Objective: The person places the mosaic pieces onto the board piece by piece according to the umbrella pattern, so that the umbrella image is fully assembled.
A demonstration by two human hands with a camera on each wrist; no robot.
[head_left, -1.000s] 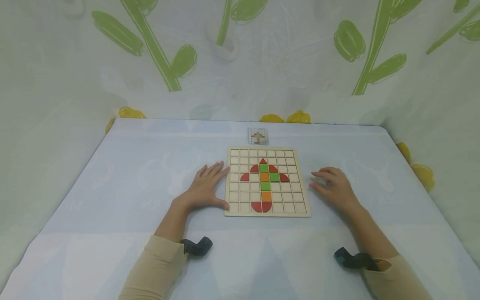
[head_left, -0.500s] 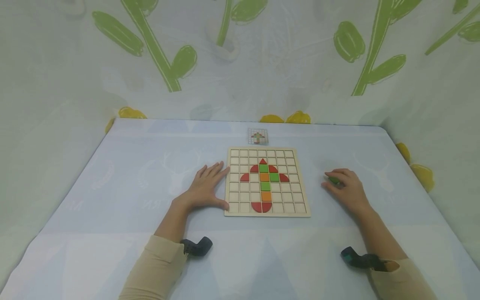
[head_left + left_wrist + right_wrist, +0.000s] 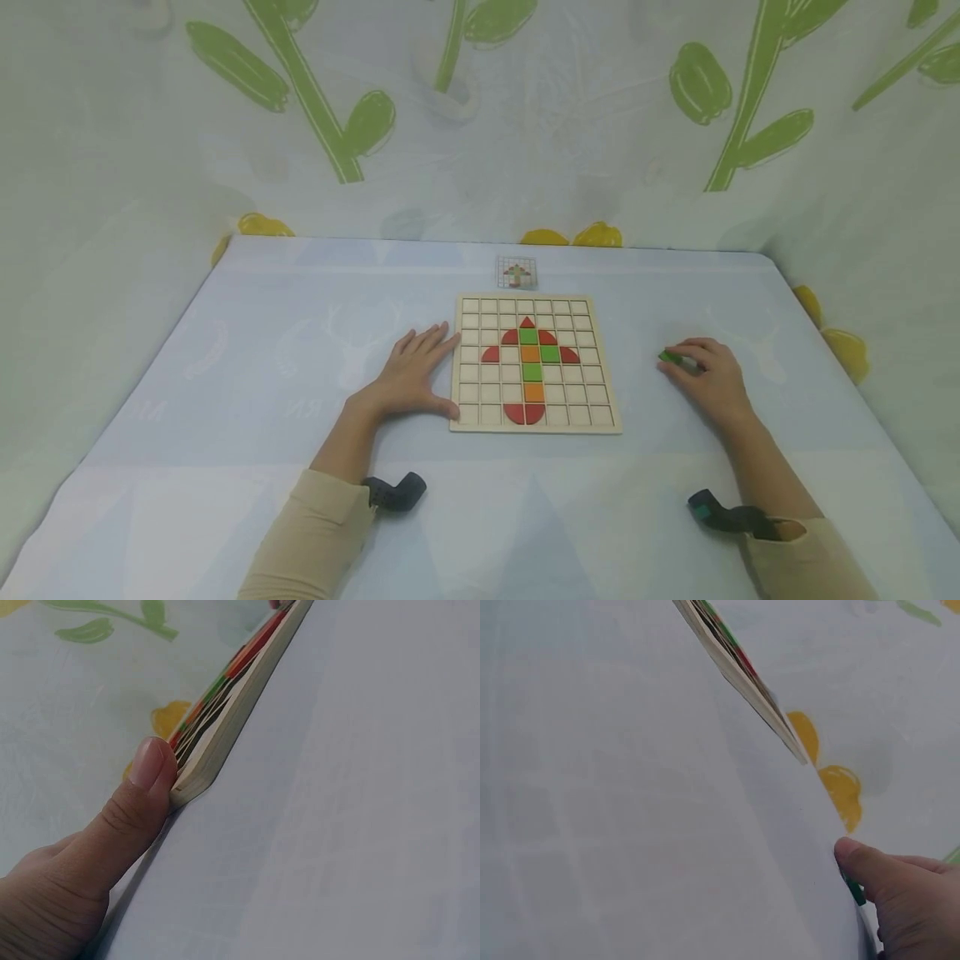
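Observation:
A wooden grid board lies mid-table, with red, green and orange pieces set in some squares in an arrow-like shape. My left hand rests spread along its left edge, thumb at the near left corner; in the left wrist view the thumb touches that corner. Well to the right of the board, my right hand pinches a small green piece between thumb and fingers. The right wrist view shows the green piece mostly hidden behind the thumb.
Behind the board lies a small card printed with a grid and a similar coloured pattern. The pale tablecloth covers the table, whose far edge meets a curtain with green leaf prints. Each wrist wears a black camera mount.
My right hand has moved right, away from the board, and a green piece now shows in its fingers. The left hand and the board have stayed put.

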